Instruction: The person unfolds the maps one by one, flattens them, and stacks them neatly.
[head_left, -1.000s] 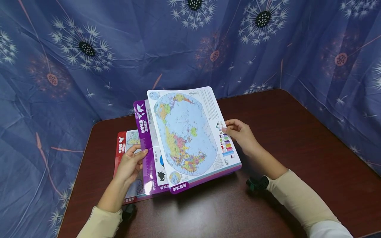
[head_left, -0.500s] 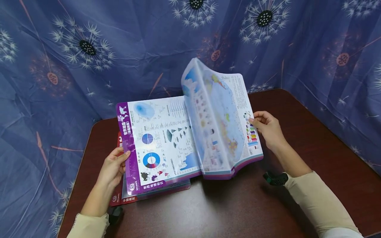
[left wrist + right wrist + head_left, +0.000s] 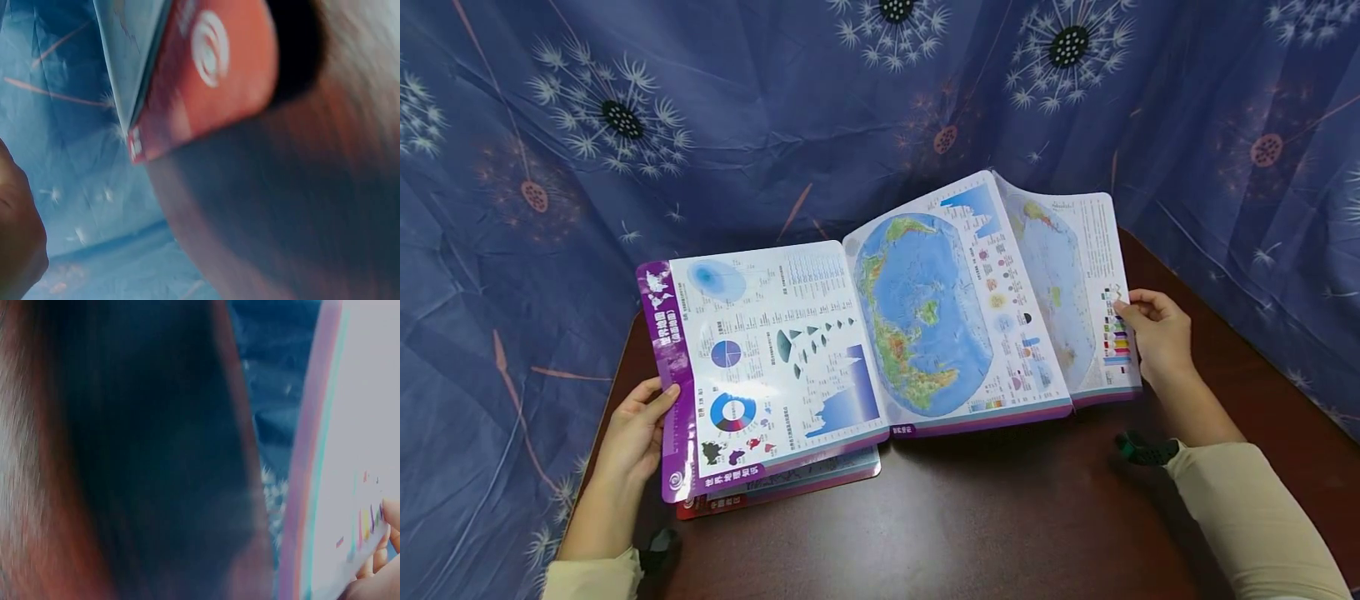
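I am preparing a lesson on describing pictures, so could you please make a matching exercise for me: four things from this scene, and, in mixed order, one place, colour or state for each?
Things:
1. Left hand
2. Right hand
3. Red-edged map
4. Curtain

Descriptions:
A. Blue, with a dandelion pattern
B. Holding a page edge near coloured bars
C. Holding the purple border of the fold-out map
D. Partly hidden beneath the fold-out map

Right pairs: 1-C, 2-B, 3-D, 4-A
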The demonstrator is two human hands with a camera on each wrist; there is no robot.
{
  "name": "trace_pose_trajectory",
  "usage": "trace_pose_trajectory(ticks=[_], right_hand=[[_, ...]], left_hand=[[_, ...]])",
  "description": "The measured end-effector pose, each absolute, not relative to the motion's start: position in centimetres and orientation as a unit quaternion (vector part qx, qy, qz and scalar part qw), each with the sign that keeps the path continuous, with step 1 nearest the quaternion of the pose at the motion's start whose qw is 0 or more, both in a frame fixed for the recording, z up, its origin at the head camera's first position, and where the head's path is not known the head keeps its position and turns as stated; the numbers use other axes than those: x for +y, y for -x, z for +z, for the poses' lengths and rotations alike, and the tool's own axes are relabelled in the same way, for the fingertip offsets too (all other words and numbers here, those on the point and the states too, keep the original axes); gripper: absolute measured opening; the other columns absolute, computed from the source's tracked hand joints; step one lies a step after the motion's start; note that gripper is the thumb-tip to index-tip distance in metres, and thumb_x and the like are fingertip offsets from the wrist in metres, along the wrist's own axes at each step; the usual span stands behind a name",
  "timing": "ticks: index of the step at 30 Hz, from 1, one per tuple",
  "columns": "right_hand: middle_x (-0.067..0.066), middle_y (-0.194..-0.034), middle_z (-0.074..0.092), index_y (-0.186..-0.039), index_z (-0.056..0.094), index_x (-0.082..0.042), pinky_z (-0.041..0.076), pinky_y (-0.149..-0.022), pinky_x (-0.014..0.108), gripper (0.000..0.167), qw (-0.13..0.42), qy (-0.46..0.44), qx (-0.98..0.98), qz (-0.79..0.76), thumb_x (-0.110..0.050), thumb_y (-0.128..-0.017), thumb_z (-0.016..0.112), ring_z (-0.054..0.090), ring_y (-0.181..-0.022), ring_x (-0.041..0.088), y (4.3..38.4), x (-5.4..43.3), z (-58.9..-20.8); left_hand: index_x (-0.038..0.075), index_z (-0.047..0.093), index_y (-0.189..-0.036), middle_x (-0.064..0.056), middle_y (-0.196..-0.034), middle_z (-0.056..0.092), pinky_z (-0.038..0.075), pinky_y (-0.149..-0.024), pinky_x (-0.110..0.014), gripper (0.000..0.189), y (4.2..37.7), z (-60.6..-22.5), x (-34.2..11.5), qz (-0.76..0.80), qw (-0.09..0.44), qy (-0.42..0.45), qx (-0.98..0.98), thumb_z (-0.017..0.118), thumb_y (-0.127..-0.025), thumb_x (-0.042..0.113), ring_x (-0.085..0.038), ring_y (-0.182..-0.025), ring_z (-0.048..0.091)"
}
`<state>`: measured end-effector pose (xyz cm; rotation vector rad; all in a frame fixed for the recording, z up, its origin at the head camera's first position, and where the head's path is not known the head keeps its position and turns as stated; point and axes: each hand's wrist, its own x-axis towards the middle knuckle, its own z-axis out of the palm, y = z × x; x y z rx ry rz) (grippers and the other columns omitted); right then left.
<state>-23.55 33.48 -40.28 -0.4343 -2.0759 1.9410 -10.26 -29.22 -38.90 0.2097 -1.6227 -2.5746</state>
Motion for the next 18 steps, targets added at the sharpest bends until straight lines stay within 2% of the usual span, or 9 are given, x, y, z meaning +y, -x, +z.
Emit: trace_pose_trajectory(ticks=[4, 9, 18], right_hand=[[-0.001, -0.085, 0.049, -0.099, 0.06, -0.015, 0.045, -0.048, 0.014, 0.028, 0.145, 0.19, -0.698, 0.675, -0.027, -0.076, 0.07, 0.052, -0.062, 0.005, 22.0, 33.2, -38.5], [-0.002, -0.083, 0.048, -0.098, 0.061, -0.016, 0.044, -0.045, 0.014, 0.024, 0.167, 0.207, -0.709, 0.653, -0.027, -0.078, 0.069, 0.05, -0.059, 0.003, 22.2, 34.4, -39.1], [-0.008, -0.08, 0.05, -0.097, 0.061, -0.022, 0.043, -0.042, 0.016, 0.016, 0.168, 0.216, -0.778, 0.566, -0.029, -0.083, 0.064, 0.05, -0.055, 0.0, 22.5, 36.1, -39.8]], left_hand=[[0.012, 0.066, -0.09, -0.007, -0.074, 0.067, 0.051, -0.046, -0.028, 0.026, 10.0, -39.1, -30.1, -0.85, 0.047, -0.067, -0.521, 0.044, -0.093, -0.001, -0.017, -0.058, 0.064], [0.012, 0.067, -0.09, -0.007, -0.076, 0.067, 0.052, -0.047, -0.028, 0.027, 9.8, -39.3, -30.9, -0.85, 0.04, -0.072, -0.521, 0.044, -0.093, -0.001, -0.017, -0.059, 0.064], [0.013, 0.068, -0.089, -0.006, -0.076, 0.066, 0.052, -0.047, -0.028, 0.027, 9.4, -39.5, -31.7, -0.841, 0.03, -0.081, -0.534, 0.044, -0.092, -0.001, -0.016, -0.06, 0.064]])
